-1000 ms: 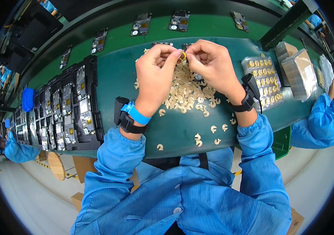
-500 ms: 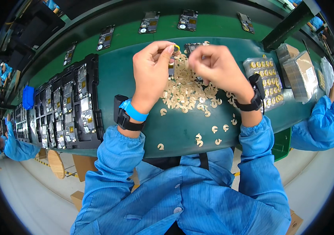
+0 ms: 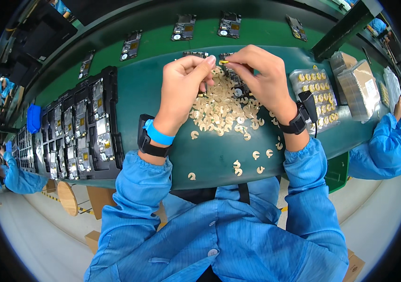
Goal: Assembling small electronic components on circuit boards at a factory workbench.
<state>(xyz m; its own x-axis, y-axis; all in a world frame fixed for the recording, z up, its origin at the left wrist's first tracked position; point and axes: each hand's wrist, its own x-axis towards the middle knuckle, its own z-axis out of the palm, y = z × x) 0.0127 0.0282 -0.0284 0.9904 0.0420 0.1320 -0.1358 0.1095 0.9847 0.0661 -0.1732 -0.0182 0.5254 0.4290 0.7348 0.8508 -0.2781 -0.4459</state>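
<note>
My right hand (image 3: pixel 267 77) pinches a small round yellow-edged piece (image 3: pixel 224 61), seen nearly edge-on, between thumb and fingers. Close by on the left, the thumb and forefinger of my left hand (image 3: pixel 180 87) are pressed together; whatever they hold, if anything, is hidden. Both hands are raised over a pile of small cream-coloured notched discs (image 3: pixel 221 113) on the green mat (image 3: pixel 200 162). Partly covered by my right hand and the discs lies a dark circuit board (image 3: pixel 239 84). Another board (image 3: pixel 196 54) shows behind my left fingers.
A black tray of circuit boards (image 3: pixel 116 113) stands at the left beside a blue bin (image 3: pixel 34 117). On the right are a clear tray of round yellow pieces (image 3: pixel 314 87) and wrapped boxes (image 3: pixel 362 89). Boards (image 3: pixel 184 27) lie on the green belt behind; a dark post (image 3: pixel 343 33) rises there.
The yellow-edged piece has passed from my left fingertips to my right hand, which has moved left and slightly up. The boards on the belt have shifted a little to the right.
</note>
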